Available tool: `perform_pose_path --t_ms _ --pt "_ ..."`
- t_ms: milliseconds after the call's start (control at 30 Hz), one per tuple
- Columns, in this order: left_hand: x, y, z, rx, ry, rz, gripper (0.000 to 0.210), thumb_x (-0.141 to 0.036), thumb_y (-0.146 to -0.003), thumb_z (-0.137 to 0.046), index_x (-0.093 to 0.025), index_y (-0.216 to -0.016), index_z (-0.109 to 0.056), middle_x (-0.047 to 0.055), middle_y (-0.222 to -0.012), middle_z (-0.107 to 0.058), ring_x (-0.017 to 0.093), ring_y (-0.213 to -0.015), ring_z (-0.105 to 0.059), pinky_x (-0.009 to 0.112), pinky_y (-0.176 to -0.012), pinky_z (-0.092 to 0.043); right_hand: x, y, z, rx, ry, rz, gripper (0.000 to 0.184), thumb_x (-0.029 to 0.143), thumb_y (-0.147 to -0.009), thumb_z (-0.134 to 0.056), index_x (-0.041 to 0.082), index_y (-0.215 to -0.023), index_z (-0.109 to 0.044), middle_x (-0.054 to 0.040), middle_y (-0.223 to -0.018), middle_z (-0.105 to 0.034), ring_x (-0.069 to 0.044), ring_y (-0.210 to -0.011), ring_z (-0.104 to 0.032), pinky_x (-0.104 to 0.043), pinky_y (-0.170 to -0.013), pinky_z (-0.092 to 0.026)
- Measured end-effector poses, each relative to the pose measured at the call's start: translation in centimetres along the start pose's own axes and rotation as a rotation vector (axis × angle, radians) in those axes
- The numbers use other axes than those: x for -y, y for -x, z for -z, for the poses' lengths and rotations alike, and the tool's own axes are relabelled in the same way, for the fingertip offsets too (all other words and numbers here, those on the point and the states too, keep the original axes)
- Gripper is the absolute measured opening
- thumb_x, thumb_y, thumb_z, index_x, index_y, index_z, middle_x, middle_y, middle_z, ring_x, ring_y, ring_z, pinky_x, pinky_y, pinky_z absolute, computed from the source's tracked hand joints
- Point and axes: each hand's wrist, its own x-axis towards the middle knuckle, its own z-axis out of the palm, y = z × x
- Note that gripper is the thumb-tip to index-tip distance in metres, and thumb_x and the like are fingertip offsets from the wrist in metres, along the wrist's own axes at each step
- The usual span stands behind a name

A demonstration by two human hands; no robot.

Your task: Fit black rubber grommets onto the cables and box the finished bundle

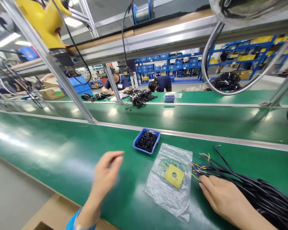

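My right hand (218, 195) closes on the end of a black cable beside a large bundle of black cables (259, 195), near thin stripped wires in yellow, blue and other colours (200, 167). My left hand (108, 174) is raised over the green bench, slightly blurred, thumb and fingers drawn together; whatever is between the tips, if anything, cannot be made out. Between my hands lies a clear zip bag (156, 188) with a yellow square pad (170, 176) that has a round hole. Beyond my left hand, a blue tray (135, 142) holds small black parts (147, 141).
A metal strip (182, 134) runs along the bench behind the tray. Metal posts (67, 83) and a flexible metal hose (204, 67) rise beyond. Across the bench a person (121, 83) sits near black cables (140, 97), and another person (162, 83) bends down. A cardboard box (54, 212) stands below left.
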Motion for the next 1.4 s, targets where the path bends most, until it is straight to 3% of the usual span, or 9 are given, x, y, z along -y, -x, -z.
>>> perform_pose_path --t_ms 100,267,433,700,933,1033,1133,1200,1400 --pt "0.7 -4.7 -5.6 0.363 -0.222 -0.209 0.024 -0.016 -0.084 -0.053 -0.020 -0.099 -0.070 0.007 -0.096 -0.068 0.021 -0.093 -0.060 0.036 -0.089 -0.047 0.2 0.5 0.0 -0.031 -0.064 -0.001 0.018 0.014 -0.094 -0.032 0.020 -0.085 -0.047 0.0018 -0.062 -0.047 -0.014 -0.051 -0.049 -0.026 -0.050 -0.034" --pt "1.7 -8.9 -11.1 0.447 -0.264 -0.266 0.021 -0.012 -0.071 -0.062 -0.019 -0.086 -0.075 0.008 -0.082 -0.069 0.024 -0.085 -0.061 0.038 -0.085 -0.048 0.4 1.3 0.6 -0.162 -0.218 0.004 0.014 0.013 -0.093 -0.037 0.016 -0.094 -0.051 0.0007 -0.063 -0.049 -0.013 -0.053 -0.047 -0.024 -0.049 -0.036" --pt "2.1 -8.4 -10.6 0.329 -0.175 -0.190 0.020 -0.017 -0.078 -0.058 -0.021 -0.088 -0.074 0.006 -0.092 -0.069 0.021 -0.090 -0.061 0.036 -0.090 -0.046 -0.1 1.8 0.1 -0.215 -0.285 0.009 0.014 0.014 -0.092 -0.045 0.013 -0.102 -0.054 0.0001 -0.062 -0.049 -0.012 -0.052 -0.045 -0.024 -0.049 -0.037" --pt "2.2 -8.5 -8.5 0.138 0.214 0.145 0.027 -0.024 -0.078 -0.056 -0.014 -0.099 -0.068 0.009 -0.089 -0.068 0.020 -0.078 -0.064 0.037 -0.079 -0.053 0.3 1.6 0.4 -0.179 -0.328 0.046 0.017 0.019 -0.093 -0.046 0.015 -0.103 -0.058 -0.0032 -0.071 -0.060 -0.013 -0.059 -0.053 -0.025 -0.057 -0.045" --pt "-1.6 -5.4 -9.5 0.581 0.656 0.332 0.046 -0.039 -0.066 -0.070 -0.011 -0.102 -0.065 0.010 -0.086 -0.070 0.022 -0.076 -0.070 0.034 -0.069 -0.058 0.2 2.3 0.3 -0.116 -0.370 0.004 0.016 0.015 -0.090 -0.051 0.014 -0.104 -0.059 -0.0032 -0.071 -0.060 -0.013 -0.059 -0.052 -0.027 -0.057 -0.042" --pt "-2.6 -3.6 -10.7 0.777 0.689 0.349 0.047 -0.043 -0.066 -0.072 -0.011 -0.099 -0.066 0.010 -0.083 -0.071 0.022 -0.072 -0.069 0.034 -0.065 -0.057 0.1 2.3 0.6 -0.102 -0.381 -0.014 0.016 0.016 -0.090 -0.049 0.014 -0.102 -0.059 -0.0024 -0.069 -0.060 -0.013 -0.058 -0.051 -0.027 -0.056 -0.041" --pt "-2.6 -2.3 -11.8 0.842 0.625 0.322 0.034 -0.041 -0.071 -0.070 -0.011 -0.086 -0.069 0.006 -0.067 -0.068 0.017 -0.061 -0.065 0.030 -0.059 -0.054 0.1 2.2 0.9 -0.084 -0.390 -0.021 0.016 0.016 -0.090 -0.049 0.014 -0.102 -0.059 -0.0028 -0.070 -0.060 -0.013 -0.059 -0.050 -0.027 -0.057 -0.041" --pt "-2.5 -1.6 -12.3 0.798 0.504 0.221 0.022 -0.034 -0.074 -0.069 -0.013 -0.080 -0.070 0.005 -0.068 -0.068 0.014 -0.061 -0.061 0.027 -0.059 -0.050 0.0 2.1 1.0 -0.081 -0.397 -0.026 0.016 0.016 -0.090 -0.049 0.014 -0.103 -0.058 -0.0033 -0.071 -0.061 -0.013 -0.060 -0.051 -0.028 -0.058 -0.041" --pt "-3.2 0.5 -13.8 0.735 -0.057 -0.446 0.020 -0.028 -0.087 -0.052 -0.018 -0.083 -0.069 0.007 -0.089 -0.068 0.019 -0.079 -0.059 0.034 -0.076 -0.045 0.0 2.0 1.0 -0.078 -0.414 -0.042 0.016 0.016 -0.090 -0.049 0.014 -0.103 -0.059 -0.0022 -0.068 -0.058 -0.013 -0.059 -0.048 -0.027 -0.058 -0.040"
